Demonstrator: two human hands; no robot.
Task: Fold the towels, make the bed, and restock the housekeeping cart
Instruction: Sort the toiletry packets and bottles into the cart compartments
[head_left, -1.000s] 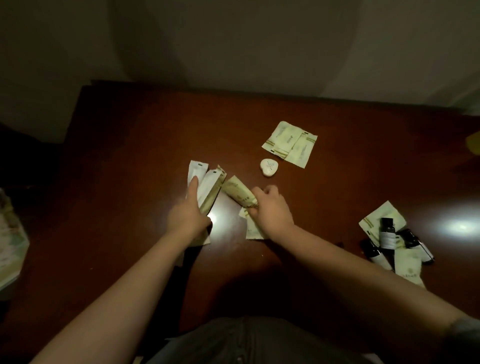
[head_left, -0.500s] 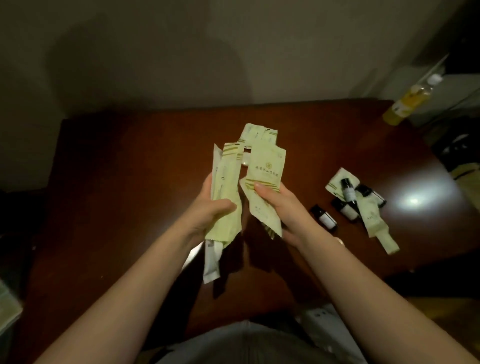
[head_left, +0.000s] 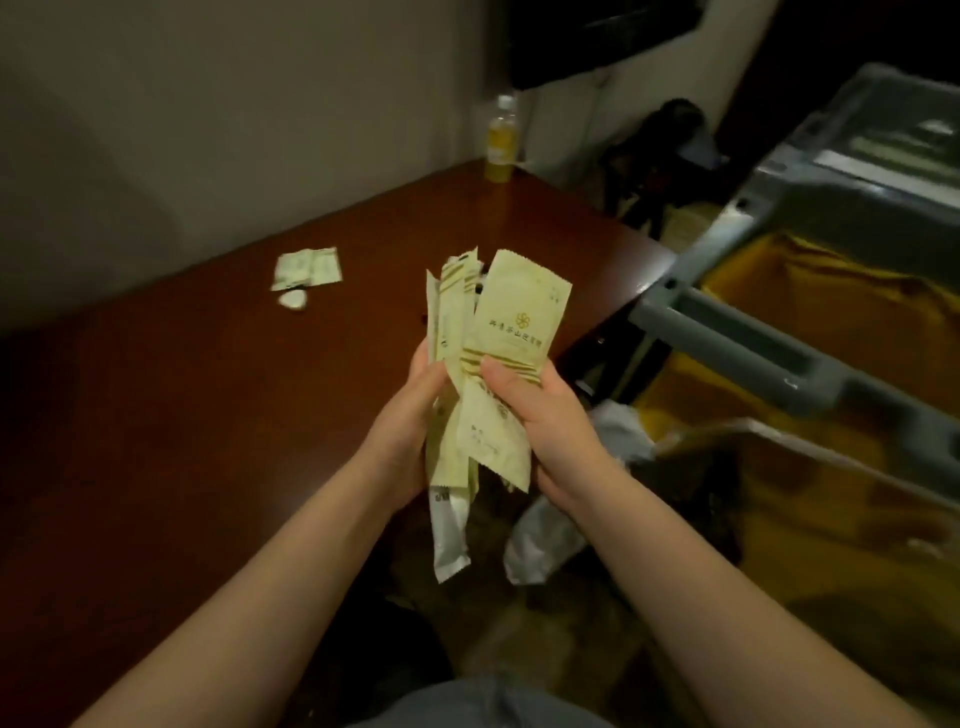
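Observation:
Both my hands hold a bunch of pale yellow-green amenity packets (head_left: 514, 317) upright in front of me, past the table's right edge. My left hand (head_left: 410, 415) grips the long narrow sachets on the left of the bunch; a white one hangs below it. My right hand (head_left: 540, 415) pinches the wide packet with a gold flower logo, thumb on its striped band. The grey housekeeping cart (head_left: 779, 358) with a yellow bag stands to the right.
On the dark wood table (head_left: 182, 415) lie two flat packets (head_left: 307, 267) and a small white soap (head_left: 293, 300). A bottle of yellow liquid (head_left: 502, 140) stands at the table's far corner. White wrappers lie on the floor below my hands.
My view has swung right, from the table to the cart. Both hands lifted the packets off the table and brought them together into one bunch; the small bottles have left the view.

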